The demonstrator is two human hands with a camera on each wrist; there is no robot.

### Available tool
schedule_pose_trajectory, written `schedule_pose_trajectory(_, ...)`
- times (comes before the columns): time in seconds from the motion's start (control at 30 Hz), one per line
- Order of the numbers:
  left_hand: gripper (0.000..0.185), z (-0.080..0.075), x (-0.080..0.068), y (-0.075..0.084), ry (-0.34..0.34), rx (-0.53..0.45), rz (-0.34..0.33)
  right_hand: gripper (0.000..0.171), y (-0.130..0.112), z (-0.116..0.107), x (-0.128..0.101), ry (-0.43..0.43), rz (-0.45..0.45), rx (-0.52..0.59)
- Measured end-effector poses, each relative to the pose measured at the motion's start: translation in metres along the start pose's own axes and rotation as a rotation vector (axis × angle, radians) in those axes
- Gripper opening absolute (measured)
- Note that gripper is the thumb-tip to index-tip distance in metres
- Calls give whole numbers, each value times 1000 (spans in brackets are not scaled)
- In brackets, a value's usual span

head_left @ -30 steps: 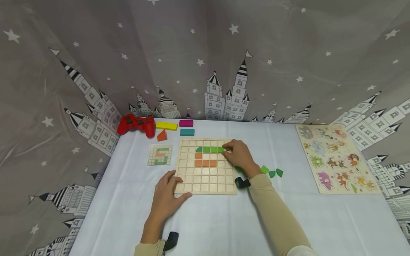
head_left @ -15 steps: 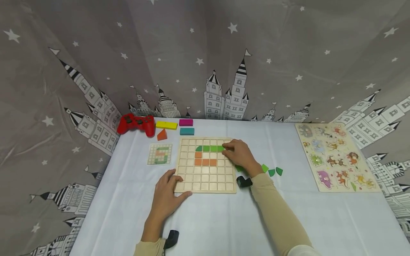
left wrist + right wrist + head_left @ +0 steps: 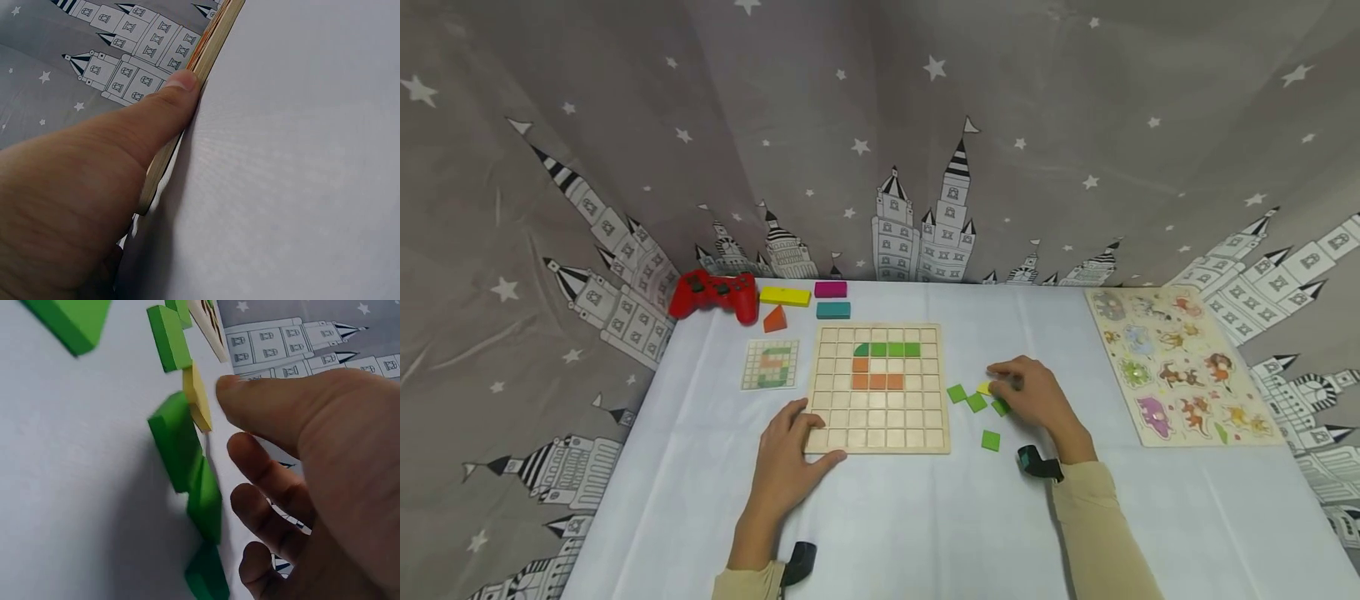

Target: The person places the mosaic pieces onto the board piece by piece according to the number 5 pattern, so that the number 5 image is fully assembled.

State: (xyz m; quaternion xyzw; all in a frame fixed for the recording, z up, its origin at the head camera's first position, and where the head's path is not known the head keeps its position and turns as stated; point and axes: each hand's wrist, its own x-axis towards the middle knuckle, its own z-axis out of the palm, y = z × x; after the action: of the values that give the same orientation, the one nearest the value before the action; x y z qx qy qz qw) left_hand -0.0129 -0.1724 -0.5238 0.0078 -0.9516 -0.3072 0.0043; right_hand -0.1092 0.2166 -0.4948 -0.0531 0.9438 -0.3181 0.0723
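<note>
A wooden grid board (image 3: 880,425) lies on the white table, with a row of green tiles (image 3: 887,349) and orange tiles (image 3: 876,376) set in it. My left hand (image 3: 790,458) rests flat on the board's near left corner, thumb (image 3: 156,119) against the board edge (image 3: 209,47). My right hand (image 3: 1033,398) hovers right of the board over loose tiles, fingers relaxed. Its thumb (image 3: 269,403) is right by a yellow tile (image 3: 983,388) (image 3: 197,397). Green tiles (image 3: 976,402) (image 3: 178,444) lie around it; the hand grips nothing.
A pattern card (image 3: 770,364) lies left of the board. Behind it are a red game controller (image 3: 715,293), a yellow block (image 3: 786,295), a magenta block (image 3: 831,289), a teal block (image 3: 833,310) and an orange wedge (image 3: 777,318). An animal puzzle (image 3: 1180,367) sits far right. A starry curtain surrounds the table.
My right hand has left the green row on the board and moved right and nearer to me, over the loose tiles. The left hand has stayed on the board's corner.
</note>
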Motion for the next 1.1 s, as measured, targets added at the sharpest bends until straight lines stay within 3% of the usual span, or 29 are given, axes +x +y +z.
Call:
schedule_pose_trajectory(0.17, 54, -1, -1, 0, -5, -3, -1, 29, -1, 5, -4, -22, -12, -69)
schedule_pose_trajectory(0.4, 54, 1, 0, -1, -2, 0, 7, 37, -6, 11, -4, 71, 81, -149)
schedule_pose_trajectory(0.53, 55, 1, 0, -1, 1, -1, 11, 42, -7, 11, -4, 69, 85, -150)
schedule_pose_trajectory(0.73, 55, 0, -1, 0, 0, -5, 4, 34, -10, 14, -4, 85, 74, -146)
schedule_pose_trajectory(1.1, 55, -2, -2, 2, 5, -9, 6, 36, -15, 20, 0, 89, 63, -176)
